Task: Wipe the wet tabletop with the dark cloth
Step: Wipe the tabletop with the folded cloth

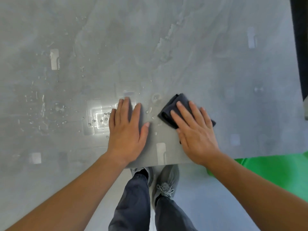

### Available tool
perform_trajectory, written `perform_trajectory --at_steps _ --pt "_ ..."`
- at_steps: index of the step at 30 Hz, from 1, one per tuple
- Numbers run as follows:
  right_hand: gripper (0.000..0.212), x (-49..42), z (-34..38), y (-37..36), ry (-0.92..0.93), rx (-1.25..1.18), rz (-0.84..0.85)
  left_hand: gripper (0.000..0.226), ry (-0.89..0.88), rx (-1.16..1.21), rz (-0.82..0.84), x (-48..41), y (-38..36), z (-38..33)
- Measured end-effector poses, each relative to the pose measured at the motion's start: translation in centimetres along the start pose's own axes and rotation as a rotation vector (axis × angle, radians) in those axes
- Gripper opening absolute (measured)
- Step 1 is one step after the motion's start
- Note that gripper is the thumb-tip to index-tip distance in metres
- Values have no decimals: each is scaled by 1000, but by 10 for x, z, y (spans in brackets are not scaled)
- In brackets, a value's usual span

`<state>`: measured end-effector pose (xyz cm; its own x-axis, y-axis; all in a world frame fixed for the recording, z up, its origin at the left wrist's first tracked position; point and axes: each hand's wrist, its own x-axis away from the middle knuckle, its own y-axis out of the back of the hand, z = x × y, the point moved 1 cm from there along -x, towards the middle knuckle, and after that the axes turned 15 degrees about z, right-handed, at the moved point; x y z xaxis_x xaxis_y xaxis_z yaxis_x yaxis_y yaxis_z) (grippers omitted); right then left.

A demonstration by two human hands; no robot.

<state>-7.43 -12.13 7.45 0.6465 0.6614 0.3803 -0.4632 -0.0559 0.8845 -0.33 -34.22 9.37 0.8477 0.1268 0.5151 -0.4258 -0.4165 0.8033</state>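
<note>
I see the left hand (126, 129) lying flat on the tabletop (166, 47). At its 3 o'clock the right hand (196, 130), fingers straight, presses the dark cloth (176, 104).

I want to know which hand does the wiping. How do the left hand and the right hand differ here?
The right hand presses on the dark cloth; the left hand rests directly on the tabletop. The left hand's fingers point straight ahead; the right hand's slant toward the left. Both lie flat with straight fingers near the table's front edge.
</note>
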Motion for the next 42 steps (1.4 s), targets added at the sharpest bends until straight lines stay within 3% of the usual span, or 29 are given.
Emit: perform_trajectory --at_steps 4,6,10,14,16,18,21,25,29,36,40,42 --pt "55 -21 -24 16 -304 -167 -70 60 30 -2 -12 13 -6 10" --pt "57 -20 -9 11 -365 -181 -81 62 16 -24 -5 14 -6 15" --pt "59 18 35 -16 -189 -64 -25 65 11 -41 0 14 -6 17" --pt "56 39 25 -22 -8 8 20 65 13 -59 5 15 -10 18" --pt "56 37 14 -19 -97 -53 -5 65 5 -52 -1 14 -11 20" --pt "57 33 13 -19 -299 -147 -70 64 -12 -38 -9 13 -11 23" --pt "61 21 55 -27 -495 -222 -144 62 -44 -9 -26 13 -9 31" --pt "60 24 133 -57 -194 -106 -109 54 -117 51 -99 13 2 46" --pt "61 15 134 -58 -116 -38 -69 59 -58 -8 -94 -3 18 70" --pt "59 -63 98 -15 -461 -158 -176 62 -47 -92 -51 -15 28 96" --pt "58 -35 135 -37 -160 24 -81 56 -68 -92 -60 -15 34 101" --pt "58 -35 124 -32 -93 53 -32 54 -92 -100 -61 -15 35 104"
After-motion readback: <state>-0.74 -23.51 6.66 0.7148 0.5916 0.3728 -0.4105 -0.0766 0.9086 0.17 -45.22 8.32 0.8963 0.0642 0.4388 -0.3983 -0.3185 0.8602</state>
